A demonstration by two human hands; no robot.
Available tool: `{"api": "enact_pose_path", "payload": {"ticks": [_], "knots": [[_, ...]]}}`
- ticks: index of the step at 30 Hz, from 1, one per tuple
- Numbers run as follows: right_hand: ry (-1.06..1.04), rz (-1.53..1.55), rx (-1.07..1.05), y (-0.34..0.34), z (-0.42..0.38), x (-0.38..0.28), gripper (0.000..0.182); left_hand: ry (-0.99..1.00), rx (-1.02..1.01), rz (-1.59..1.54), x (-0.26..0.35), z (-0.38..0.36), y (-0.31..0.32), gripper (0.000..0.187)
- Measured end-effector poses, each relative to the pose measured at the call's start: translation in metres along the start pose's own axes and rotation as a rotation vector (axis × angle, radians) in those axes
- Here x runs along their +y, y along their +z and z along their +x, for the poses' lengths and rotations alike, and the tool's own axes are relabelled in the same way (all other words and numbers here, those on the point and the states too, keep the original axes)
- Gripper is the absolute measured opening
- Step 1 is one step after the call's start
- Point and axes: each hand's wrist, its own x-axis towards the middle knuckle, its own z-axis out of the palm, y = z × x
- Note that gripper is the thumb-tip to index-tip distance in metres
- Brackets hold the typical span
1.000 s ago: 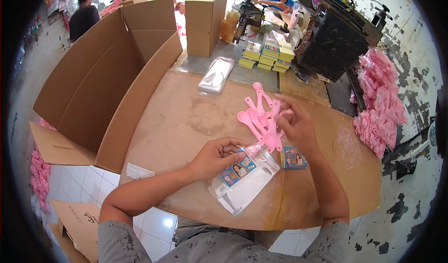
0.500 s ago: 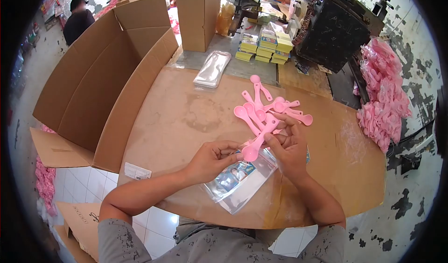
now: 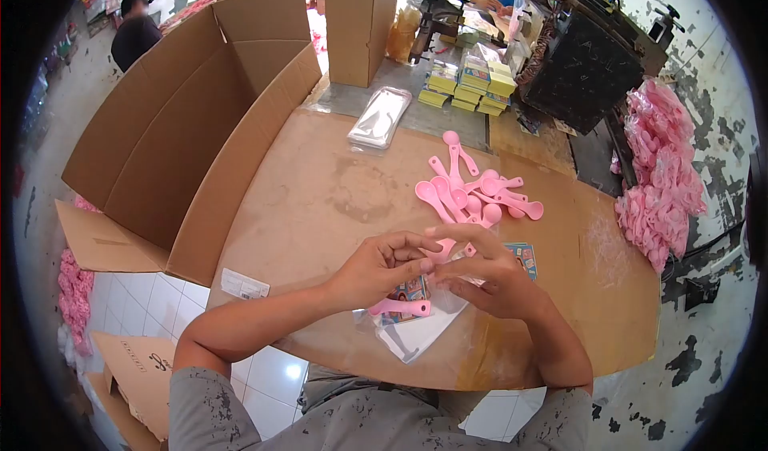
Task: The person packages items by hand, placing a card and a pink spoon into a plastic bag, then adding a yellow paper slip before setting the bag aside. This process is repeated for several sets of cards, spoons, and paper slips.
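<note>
Pink spoon (image 3: 402, 308) has moved down over the printed card (image 3: 418, 289).
Left hand (image 3: 380, 268) is at the clear bag (image 3: 410, 340), whether clamped I cannot tell; right hand (image 3: 490, 276), fingers apart, is just beside it.

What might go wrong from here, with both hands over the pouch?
The spoon below the left hand might slide askew over the card; I can't tell whether it is inside the pouch.
The right hand might nudge the card stack close beside it.
The loose pile of spoons just beyond the hands might be knocked and scattered.
</note>
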Motion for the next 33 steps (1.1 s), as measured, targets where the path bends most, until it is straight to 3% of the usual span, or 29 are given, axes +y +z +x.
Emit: {"api": "enact_pose_path", "payload": {"ticks": [3, 4, 6, 10, 21, 24, 27, 29, 31, 33], "knots": [[-0.077, 0.079, -0.009, -0.012, 0.006, -0.010, 0.019, 0.059, 0.012, -0.041, 0.015, -0.005, 0.008, 0.032], [-0.101, -0.080, 0.006, -0.020, 0.013, -0.023, 0.019, 0.087, 0.026, -0.061, 0.018, -0.006, 0.011, 0.031], [-0.139, -0.396, 0.034, -0.041, 0.026, -0.058, 0.019, 0.297, 0.061, 0.134, 0.016, -0.006, 0.014, 0.035], [-0.055, -0.634, 0.088, -0.045, 0.029, -0.083, 0.012, 0.602, -0.026, 0.693, 0.037, -0.014, 0.020, 0.043], [0.094, -0.357, 0.157, -0.022, 0.026, -0.068, 0.015, 0.454, 0.113, 0.486, 0.033, -0.018, 0.029, 0.025], [-0.007, -0.467, 0.240, -0.018, 0.030, -0.062, 0.017, 0.447, 0.130, 0.425, 0.032, -0.021, 0.030, 0.025], [-0.190, -0.614, 0.346, -0.021, 0.037, -0.103, 0.013, 0.410, 0.132, 0.314, 0.032, -0.021, 0.025, 0.026], [-0.418, -0.682, 0.338, -0.022, 0.028, -0.129, 0.017, 0.373, 0.135, 0.248, 0.031, -0.021, 0.025, 0.027], [-0.374, -0.755, 0.188, -0.025, 0.017, -0.172, 0.028, 0.343, 0.142, 0.218, 0.037, -0.020, 0.025, 0.028], [-0.427, -0.948, 0.254, -0.023, 0.013, -0.181, 0.017, 0.309, 0.130, 0.227, 0.036, -0.021, 0.024, 0.030]]}}
